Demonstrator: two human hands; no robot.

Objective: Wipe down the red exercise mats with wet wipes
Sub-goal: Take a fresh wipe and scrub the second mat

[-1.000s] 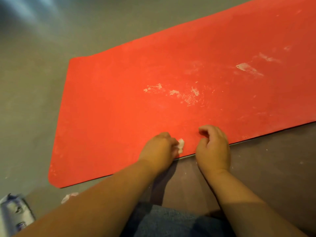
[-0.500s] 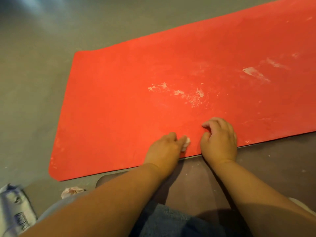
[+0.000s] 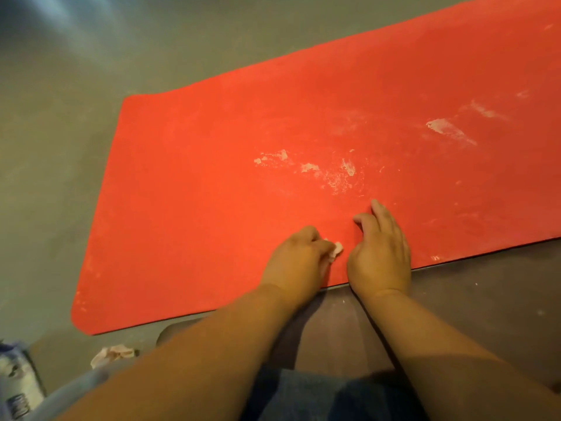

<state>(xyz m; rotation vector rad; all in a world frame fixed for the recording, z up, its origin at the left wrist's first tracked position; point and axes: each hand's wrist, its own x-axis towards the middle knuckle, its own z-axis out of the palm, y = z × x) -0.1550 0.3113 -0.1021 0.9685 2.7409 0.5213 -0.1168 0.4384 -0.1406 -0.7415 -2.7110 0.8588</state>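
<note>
Dim, warm indoor light is falling evenly across the scene, while a pale bluish glare is spreading over the floor (image 3: 63, 34) at upper left. The forearms (image 3: 440, 344) are casting soft, diffuse shadows on the ground beneath them. The red mat (image 3: 212, 208) is rendering oversaturated and slightly soft; the frame's corners are blurring and darkening.

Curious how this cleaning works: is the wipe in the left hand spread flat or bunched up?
Bunched up: only a small crumpled wad of wipe pokes out from the left hand on the red mat.
</note>
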